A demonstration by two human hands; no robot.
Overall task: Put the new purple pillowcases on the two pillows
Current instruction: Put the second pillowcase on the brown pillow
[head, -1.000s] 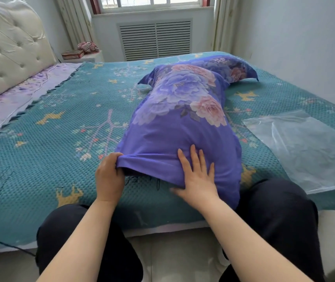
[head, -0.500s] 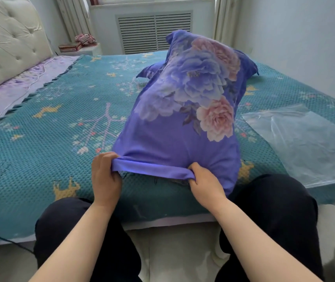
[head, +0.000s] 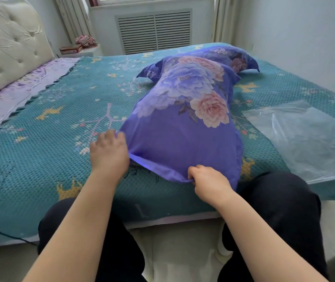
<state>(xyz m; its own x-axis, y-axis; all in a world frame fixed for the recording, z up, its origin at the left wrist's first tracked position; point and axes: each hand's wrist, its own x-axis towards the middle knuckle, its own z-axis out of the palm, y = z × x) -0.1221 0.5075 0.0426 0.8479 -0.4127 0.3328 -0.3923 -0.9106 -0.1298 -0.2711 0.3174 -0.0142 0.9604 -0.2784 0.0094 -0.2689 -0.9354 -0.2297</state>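
**Both hands on the open hem**

Hands first: L hand (head: 108, 152) at the near-left corner of the pillowcase (head: 183, 139), fingers curled at the hem; it's blurred, so can't tell for sure whether it grips the cloth. R hand (head: 208, 181) is clearer, fingers bunched and pinching the hem edge at the near-middle, cloth pulled into a fold under the knuckles.

Pillowcase is purple w/ big blue and pink flower print, bulging full, lying lengthwise on the bed (head: 40, 159), open end toward the person, far end up by a 2nd purple floral pillow (head: 239, 58) that lies crosswise behind it and touches it. So count: 2 purple cases in view, 2 hands, 2 dark-trousered knees (head: 280, 200) against the bed edge.

Bedspread is teal w/ yellow deer and small flowers. Some dark marks on it just under the hem, could be writing, not readable. No brand or label legible anywhere.

1 clear plastic bag (head: 305, 139) flat on the bed, right of the pillowcase, near but apart. 1 tufted cream headboard (head: 10, 43) far left. 1 slatted vent (head: 154, 30) under the window. Small table (head: 81, 50) beside it w/ a box and a pink-striped bundle.
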